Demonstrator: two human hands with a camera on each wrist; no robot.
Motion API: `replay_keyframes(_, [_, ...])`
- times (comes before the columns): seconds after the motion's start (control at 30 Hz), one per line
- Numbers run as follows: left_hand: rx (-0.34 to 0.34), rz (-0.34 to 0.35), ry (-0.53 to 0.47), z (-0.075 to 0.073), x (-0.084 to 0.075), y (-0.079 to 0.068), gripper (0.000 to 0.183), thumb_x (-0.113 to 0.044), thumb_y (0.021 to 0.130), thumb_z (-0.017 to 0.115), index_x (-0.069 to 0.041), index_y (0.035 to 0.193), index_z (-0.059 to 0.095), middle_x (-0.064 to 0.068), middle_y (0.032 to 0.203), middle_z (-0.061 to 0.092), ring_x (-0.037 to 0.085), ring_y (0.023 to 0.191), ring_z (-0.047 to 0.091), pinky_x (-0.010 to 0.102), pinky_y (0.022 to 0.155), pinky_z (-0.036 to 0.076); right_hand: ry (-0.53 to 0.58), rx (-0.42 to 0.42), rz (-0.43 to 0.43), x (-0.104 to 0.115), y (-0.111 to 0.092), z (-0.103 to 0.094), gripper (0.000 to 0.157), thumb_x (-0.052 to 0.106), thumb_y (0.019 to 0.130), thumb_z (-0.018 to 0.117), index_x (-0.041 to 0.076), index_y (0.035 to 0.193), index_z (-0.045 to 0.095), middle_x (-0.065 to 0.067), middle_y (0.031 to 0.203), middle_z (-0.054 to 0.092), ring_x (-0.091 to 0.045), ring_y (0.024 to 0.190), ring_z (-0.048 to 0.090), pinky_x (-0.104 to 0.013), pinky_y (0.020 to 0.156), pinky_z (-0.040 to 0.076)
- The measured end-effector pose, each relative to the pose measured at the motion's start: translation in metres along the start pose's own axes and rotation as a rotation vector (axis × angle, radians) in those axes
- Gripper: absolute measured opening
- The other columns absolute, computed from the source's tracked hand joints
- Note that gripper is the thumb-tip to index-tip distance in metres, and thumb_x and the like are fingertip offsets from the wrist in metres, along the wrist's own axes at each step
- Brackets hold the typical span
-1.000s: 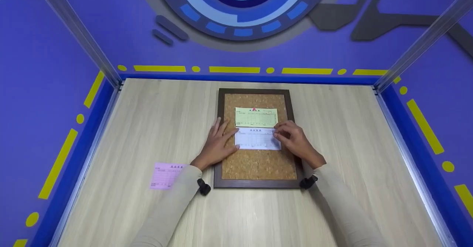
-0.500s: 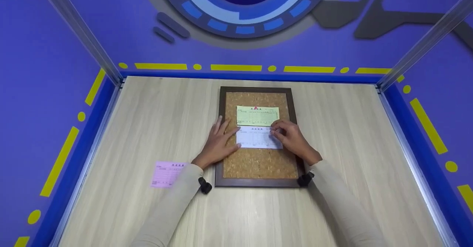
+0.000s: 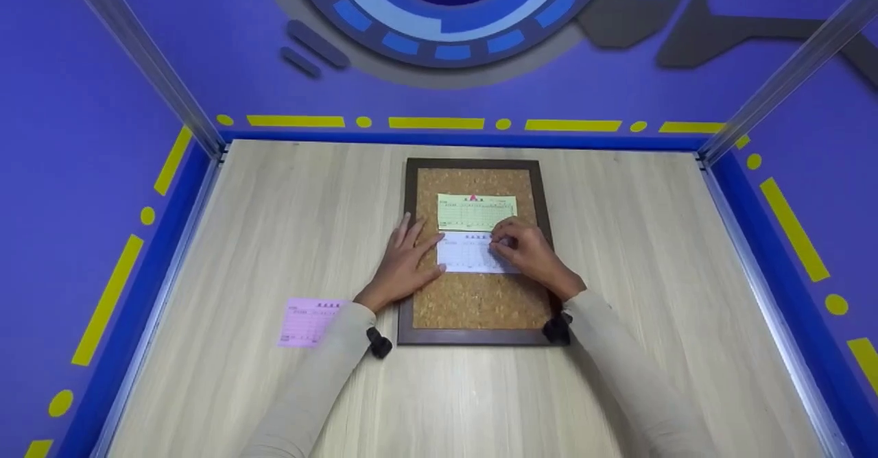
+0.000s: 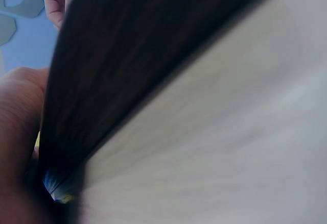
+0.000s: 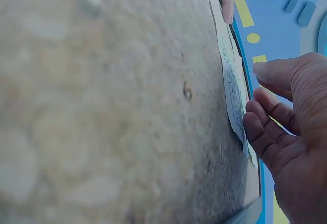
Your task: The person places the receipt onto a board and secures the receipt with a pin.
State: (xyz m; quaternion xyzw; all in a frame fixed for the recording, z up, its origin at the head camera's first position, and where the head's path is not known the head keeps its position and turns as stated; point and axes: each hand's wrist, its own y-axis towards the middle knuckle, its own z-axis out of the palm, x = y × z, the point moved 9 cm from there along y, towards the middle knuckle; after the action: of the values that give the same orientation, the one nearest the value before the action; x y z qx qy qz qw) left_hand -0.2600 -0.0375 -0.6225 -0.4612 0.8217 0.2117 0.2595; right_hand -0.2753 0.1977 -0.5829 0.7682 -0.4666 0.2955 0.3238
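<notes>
A white printed slip (image 3: 463,252) lies on a corkboard (image 3: 480,304) in a dark frame, just below a green slip (image 3: 473,212). A small red pin (image 3: 473,197) sits at the green slip's top edge. My left hand (image 3: 406,264) rests over the frame's left side, fingers spread, with thumb and index fingertips at the white slip's left edge. Over that slip's upper right part is my right hand (image 3: 531,252), its thumb and index tip brought together and the other fingers curled. Whether something small is between those fingertips I cannot tell.
A pink slip (image 3: 305,322) lies on the wooden table (image 3: 466,403) to the left, partly covered by the left sleeve. Blue panels (image 3: 439,101) stand behind the table and at both sides. The dark frame (image 4: 127,55) fills much of the left wrist view.
My right hand has moved left along the white slip's upper part, from its right edge toward its middle. The left hand and the slips stay in place.
</notes>
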Motion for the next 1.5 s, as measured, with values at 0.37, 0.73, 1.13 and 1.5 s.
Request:
replay_keyframes(0.37, [0.009,-0.005,0.0,0.001,0.002,0.0,0.069,-0.052,0.104,0.067,-0.019,0.164,0.055,0.018,0.182,0.022,0.041,0.17,-0.006,0.064,0.134,0.002,-0.02,0.008,0.004,0.002,0.01,0.009,0.006,-0.004,0.098,0.079,0.001,0.098,0.081,-0.012,0.109,0.074,-0.024,0.101,0.068,-0.034,0.085,0.056])
replay_keyframes(0.73, [-0.007,0.002,-0.001,-0.001,0.0,0.0,0.067,-0.049,0.104,0.069,-0.016,0.161,0.058,0.02,0.18,0.026,0.044,0.17,-0.003,0.065,0.133,0.004,-0.004,-0.015,0.008,0.003,0.018,0.011,0.007,-0.004,0.097,0.079,0.003,0.095,0.079,-0.012,0.107,0.074,-0.024,0.101,0.067,-0.033,0.085,0.054])
replay_keyframes(1.13, [-0.015,0.01,-0.007,-0.001,0.0,0.0,0.067,-0.048,0.103,0.069,-0.016,0.161,0.059,0.02,0.179,0.028,0.044,0.17,-0.002,0.064,0.134,0.004,-0.039,-0.011,0.056,0.0,0.022,0.017,0.006,0.004,0.101,0.078,-0.002,0.1,0.079,-0.015,0.111,0.073,-0.026,0.103,0.066,-0.038,0.088,0.054])
replay_keyframes(1.5, [-0.013,0.007,0.007,-0.001,0.002,0.0,0.066,-0.048,0.103,0.07,-0.017,0.161,0.059,0.02,0.179,0.028,0.044,0.17,-0.001,0.066,0.133,0.005,-0.069,-0.022,0.084,-0.001,0.026,0.023,0.007,0.009,0.104,0.077,0.002,0.101,0.077,-0.011,0.111,0.072,-0.023,0.102,0.066,-0.041,0.089,0.055])
